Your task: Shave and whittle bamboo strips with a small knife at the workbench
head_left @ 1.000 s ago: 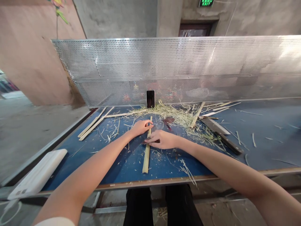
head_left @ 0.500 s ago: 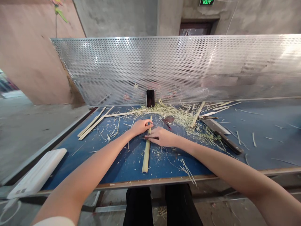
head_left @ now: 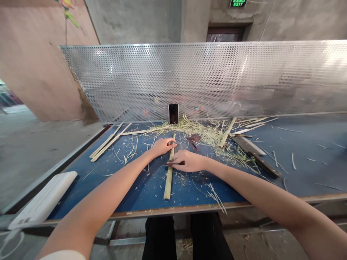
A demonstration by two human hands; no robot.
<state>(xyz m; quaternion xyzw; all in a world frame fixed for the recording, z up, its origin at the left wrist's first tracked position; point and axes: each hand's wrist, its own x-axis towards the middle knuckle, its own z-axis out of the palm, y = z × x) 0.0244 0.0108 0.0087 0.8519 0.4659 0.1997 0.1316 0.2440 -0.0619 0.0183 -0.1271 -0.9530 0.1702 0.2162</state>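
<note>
A pale split bamboo strip (head_left: 168, 184) lies lengthwise on the blue tabletop (head_left: 143, 193) in front of me. Around its far part, my left hand (head_left: 163, 146) is closed, with thumb and fingers on the strip. My right hand (head_left: 187, 161) grips a small dark knife (head_left: 175, 163) whose blade lies across the strip, nearer to me than the left hand. Whether the edge cuts into the bamboo cannot be made out. Thin shavings are scattered about both hands. A dark, leaf-shaped piece (head_left: 194, 138) rests just beyond the right hand.
A heap of shavings (head_left: 195, 126) spreads along the back, below a propped phone (head_left: 173, 114) and a perforated metal screen (head_left: 151, 79). A large cleaver (head_left: 251, 150) lies at right with bamboo pieces (head_left: 227, 133). More strips (head_left: 110, 142) and a white power strip (head_left: 45, 198) are left.
My right hand has shifted slightly toward me with the knife, and the blade sits lower along the strip. My left hand stays nearly in place.
</note>
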